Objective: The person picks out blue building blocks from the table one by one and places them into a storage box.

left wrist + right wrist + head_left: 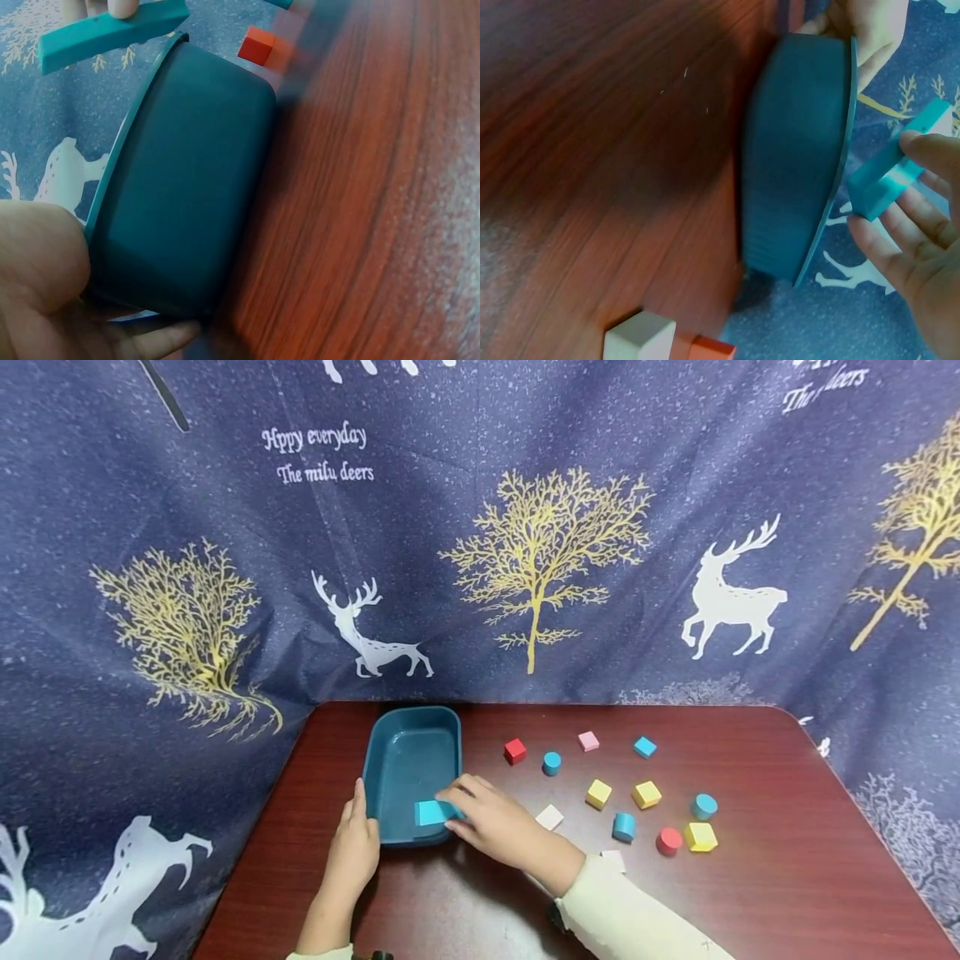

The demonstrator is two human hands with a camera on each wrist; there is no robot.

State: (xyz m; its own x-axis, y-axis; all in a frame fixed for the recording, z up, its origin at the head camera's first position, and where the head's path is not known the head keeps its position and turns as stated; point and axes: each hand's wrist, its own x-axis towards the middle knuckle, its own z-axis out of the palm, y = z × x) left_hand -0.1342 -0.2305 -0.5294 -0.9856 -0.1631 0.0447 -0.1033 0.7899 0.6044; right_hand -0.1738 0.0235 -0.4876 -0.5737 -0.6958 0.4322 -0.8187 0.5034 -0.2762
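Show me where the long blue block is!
In the head view, the long blue block is just left of centre, pinched in the right hand over the near end of the blue-green tray.
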